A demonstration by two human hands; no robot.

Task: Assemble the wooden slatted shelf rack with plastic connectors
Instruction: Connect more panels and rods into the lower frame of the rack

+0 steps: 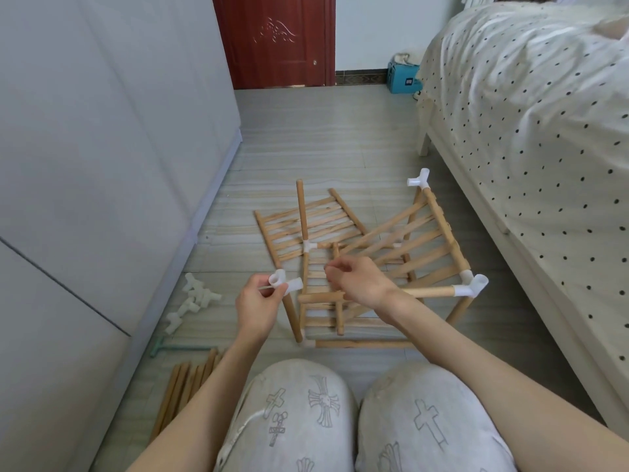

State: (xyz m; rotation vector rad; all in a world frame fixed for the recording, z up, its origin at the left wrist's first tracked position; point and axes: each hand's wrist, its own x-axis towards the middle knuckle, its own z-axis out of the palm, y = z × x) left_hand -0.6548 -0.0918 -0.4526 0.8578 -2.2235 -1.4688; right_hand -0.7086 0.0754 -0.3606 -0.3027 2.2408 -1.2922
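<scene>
A partly built wooden rack (pixel 425 247) stands on the floor in front of my knees, with slatted panels and white plastic corner connectors (pixel 471 288). My left hand (pixel 257 306) pinches a white connector (pixel 286 282) that sits on top of an upright dowel (pixel 293 318). Hovering above the rack's middle, my right hand (pixel 357 281) has its fingers curled, and I cannot see anything in them. It covers one end of a horizontal dowel (pixel 429 292) that runs to the right corner connector. A loose slatted panel (pixel 306 226) lies flat behind.
Spare white connectors (pixel 194 301) lie on the floor at the left by the grey wardrobe (pixel 102 165). A bundle of dowels (pixel 187 386) rests near my left knee. A bed (pixel 527 131) borders the right side, and a red door (pixel 275 39) closes the far end.
</scene>
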